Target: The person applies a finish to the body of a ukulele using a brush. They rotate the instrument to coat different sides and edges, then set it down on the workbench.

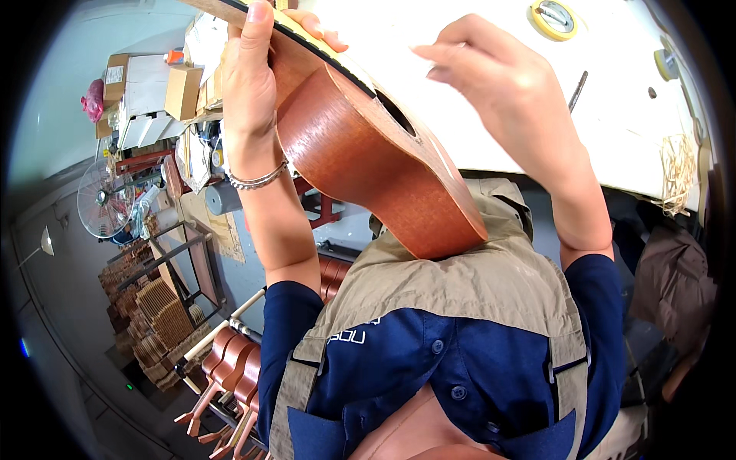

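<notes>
The ukulele [383,172], smooth red-brown wood with a narrow waist and round, dark sound hole [396,113], rests against the tan apron [468,280], neck toward half past ten. The left hand [254,69] grips that neck, thumb raised. The blurred right hand [502,73] hovers at one o'clock, fingers curled; whether it holds anything cannot be told. Beyond, the white desk [636,84] carries tape [565,34] at one and curly shavings [676,172] near three.

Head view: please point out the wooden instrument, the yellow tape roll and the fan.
Wooden instrument [368,169], head view: curved side of its body.
Yellow tape roll [558,36], head view: lower rim.
Fan [103,198], head view: its hub.
</notes>
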A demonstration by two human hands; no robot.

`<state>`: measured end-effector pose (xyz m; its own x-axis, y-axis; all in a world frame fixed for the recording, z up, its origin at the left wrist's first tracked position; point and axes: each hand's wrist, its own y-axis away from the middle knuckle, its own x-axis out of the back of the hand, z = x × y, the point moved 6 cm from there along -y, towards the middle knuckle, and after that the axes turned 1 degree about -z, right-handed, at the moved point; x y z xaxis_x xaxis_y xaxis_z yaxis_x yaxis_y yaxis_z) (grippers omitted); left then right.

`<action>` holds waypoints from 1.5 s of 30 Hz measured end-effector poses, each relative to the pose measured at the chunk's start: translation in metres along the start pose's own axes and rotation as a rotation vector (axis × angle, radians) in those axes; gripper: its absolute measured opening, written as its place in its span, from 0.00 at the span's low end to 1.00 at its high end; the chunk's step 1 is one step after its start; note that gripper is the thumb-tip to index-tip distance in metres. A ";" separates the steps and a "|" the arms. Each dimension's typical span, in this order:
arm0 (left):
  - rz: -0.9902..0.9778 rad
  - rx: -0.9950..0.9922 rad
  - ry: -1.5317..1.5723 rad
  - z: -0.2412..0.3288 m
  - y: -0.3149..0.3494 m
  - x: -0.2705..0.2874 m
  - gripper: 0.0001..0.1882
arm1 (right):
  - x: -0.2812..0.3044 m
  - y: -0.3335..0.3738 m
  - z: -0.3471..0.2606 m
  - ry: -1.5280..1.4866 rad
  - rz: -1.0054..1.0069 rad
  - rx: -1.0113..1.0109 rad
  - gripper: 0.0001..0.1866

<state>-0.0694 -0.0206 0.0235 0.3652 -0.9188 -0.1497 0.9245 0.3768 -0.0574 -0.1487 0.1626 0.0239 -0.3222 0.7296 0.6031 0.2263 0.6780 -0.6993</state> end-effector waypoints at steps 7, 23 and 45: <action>0.018 -0.034 -0.062 0.004 0.002 0.000 0.26 | -0.033 0.039 0.046 -1.332 -0.145 -0.640 0.14; -0.109 -0.021 0.063 0.010 0.010 -0.002 0.27 | -0.033 0.026 0.013 -1.167 0.196 -0.574 0.09; -0.128 -0.020 0.164 0.012 0.014 -0.007 0.27 | -0.014 -0.007 -0.026 -0.371 0.385 -0.134 0.09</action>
<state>-0.0583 -0.0101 0.0352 0.2211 -0.9285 -0.2982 0.9592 0.2623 -0.1056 -0.1220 0.1497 0.0297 -0.4895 0.8636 0.1208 0.4993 0.3912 -0.7731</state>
